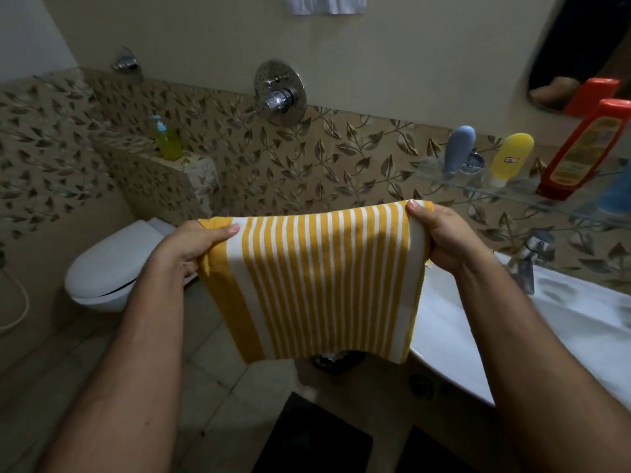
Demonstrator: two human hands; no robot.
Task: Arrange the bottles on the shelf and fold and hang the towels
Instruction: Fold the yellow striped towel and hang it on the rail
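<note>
Hanging in mid-air in front of the person, the yellow-and-white striped towel is stretched out flat between both hands, stripes running top to bottom, with its lower edge dangling free above the floor. The left hand has its grip pinched on the top left corner, thumb on top of the cloth and fingers tucked under it. The right hand does the same on the top right corner, thumb over the edge, fingers curled behind. So both grips are closed tight on the towel.

Just to the right of the towel sits the white sink, with a chrome tap behind it. Above that there's a glass shelf holding a grey-blue bottle, a yellow bottle and a big red bottle, all standing cap down and near one another, the red one leaning. Something blue beside the red bottle is too blurred to tell.

Off to the left is a white toilet with its lid down, and a green pump bottle stands on the tiled ledge behind it. A round chrome shower valve sits on the leaf-patterned wall, and a white cloth hangs at the very top.
</note>
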